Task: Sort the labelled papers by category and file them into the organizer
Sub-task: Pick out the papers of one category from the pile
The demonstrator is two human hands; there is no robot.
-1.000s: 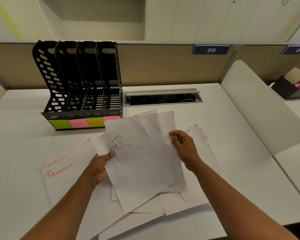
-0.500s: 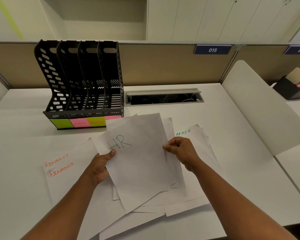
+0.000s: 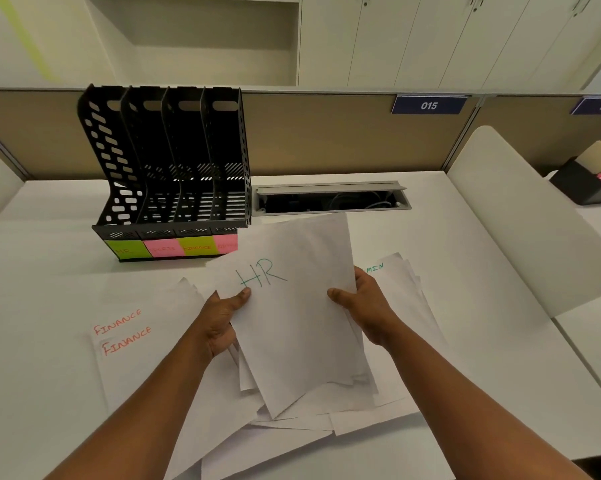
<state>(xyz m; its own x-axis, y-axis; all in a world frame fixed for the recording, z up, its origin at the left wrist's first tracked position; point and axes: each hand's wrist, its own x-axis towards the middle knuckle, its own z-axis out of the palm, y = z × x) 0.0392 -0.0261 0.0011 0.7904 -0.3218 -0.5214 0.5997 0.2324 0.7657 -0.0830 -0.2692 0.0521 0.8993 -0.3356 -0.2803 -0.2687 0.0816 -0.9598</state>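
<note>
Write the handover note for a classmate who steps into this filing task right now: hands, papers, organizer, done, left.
Left hand and right hand each grip a side of the HR stack, held above the loose papers.
FINANCE sheets lie left on the desk; ADMIN pile lies right.
Organizer slots look empty.
Done: sorting partly.
Left: file HR at the green HR tag, then the rest.

Both forearms are bare up to the frame's edge, and the left hand (image 3: 219, 322) and right hand (image 3: 364, 306) are bare too.
</note>
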